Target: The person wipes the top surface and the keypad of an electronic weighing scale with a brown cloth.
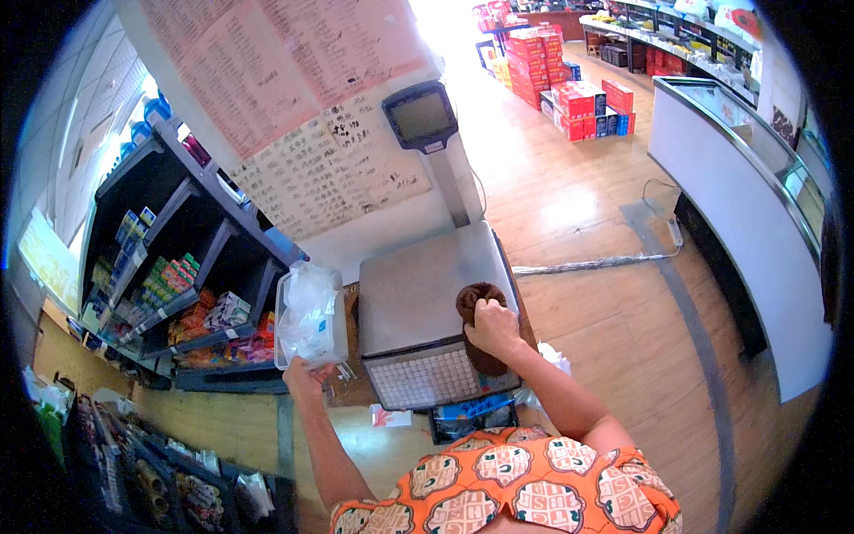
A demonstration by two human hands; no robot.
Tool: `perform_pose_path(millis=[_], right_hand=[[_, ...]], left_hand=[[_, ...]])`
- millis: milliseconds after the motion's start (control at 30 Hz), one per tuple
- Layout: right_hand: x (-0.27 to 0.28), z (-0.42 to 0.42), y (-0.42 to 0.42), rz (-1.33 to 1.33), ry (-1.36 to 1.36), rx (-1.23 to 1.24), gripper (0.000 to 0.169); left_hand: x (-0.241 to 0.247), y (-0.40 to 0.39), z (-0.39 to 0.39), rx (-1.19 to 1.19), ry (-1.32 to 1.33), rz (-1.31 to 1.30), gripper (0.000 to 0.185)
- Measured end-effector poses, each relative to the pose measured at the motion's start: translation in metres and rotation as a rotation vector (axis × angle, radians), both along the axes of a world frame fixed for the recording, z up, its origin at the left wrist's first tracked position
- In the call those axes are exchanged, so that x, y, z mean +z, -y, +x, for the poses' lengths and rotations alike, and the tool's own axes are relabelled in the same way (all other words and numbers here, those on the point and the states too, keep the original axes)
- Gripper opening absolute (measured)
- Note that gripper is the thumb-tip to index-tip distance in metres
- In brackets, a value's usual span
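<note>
My right hand (pixel 494 328) grips a bunched dark brown cloth (pixel 482 354) over the right side of a weighing scale, covering part of its keypad. My left hand (pixel 307 379) holds the near edge of a clear plastic container (pixel 283 334) with crumpled clear plastic bags (pixel 310 314) in it, left of the scale. The scale has a flat metal platform (pixel 417 280), a keypad of pale keys (pixel 423 377) along its near side, and a display (pixel 420 117) on a post behind.
Handwritten sheets (pixel 333 160) cover the pillar behind the scale. Dark shelves (pixel 193 200) with packaged goods stand at left. A white counter (pixel 727 193) is at right, and red boxes (pixel 574 100) are stacked on the floor. A wrapped cable (pixel 594 263) crosses the wooden floor.
</note>
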State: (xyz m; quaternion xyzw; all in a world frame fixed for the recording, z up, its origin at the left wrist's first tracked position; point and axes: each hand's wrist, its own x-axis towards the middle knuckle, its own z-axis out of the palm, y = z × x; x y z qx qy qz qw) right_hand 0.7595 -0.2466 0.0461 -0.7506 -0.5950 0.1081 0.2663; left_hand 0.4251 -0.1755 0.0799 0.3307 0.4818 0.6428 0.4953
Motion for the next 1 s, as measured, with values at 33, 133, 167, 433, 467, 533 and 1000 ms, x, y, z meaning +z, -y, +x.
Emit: perform_pose_path(millis=[33,133,167,433,467,533,1000], right_hand=[[0.001,-0.001,0.0,0.004,0.013,-0.022,0.034],[-0.003,-0.003,-0.002,0.03,0.03,-0.04,0.035],[0.0,-0.003,0.0,0.012,0.025,-0.053,0.035],[-0.005,-0.001,-0.001,0.038,0.043,-0.062,0.03],[-0.005,-0.001,-0.001,0.042,0.044,-0.061,0.03],[-0.005,-0.003,0.0,0.05,0.044,-0.063,0.03],[0.001,-0.006,0.005,0.065,0.015,-0.08,0.031]], left_hand=[[-0.005,0.001,-0.008,0.006,0.004,0.024,0.04],[-0.017,-0.007,-0.029,0.057,0.063,-0.021,0.04],[-0.017,-0.008,-0.032,0.084,0.051,-0.062,0.039],[-0.057,-0.024,-0.043,0.081,0.016,-0.14,0.038],[-0.066,-0.029,-0.046,0.058,0.026,-0.145,0.038],[-0.086,-0.043,-0.05,0.084,-0.009,-0.195,0.035],[-0.161,-0.093,-0.036,-0.198,-0.014,-0.305,0.039]])
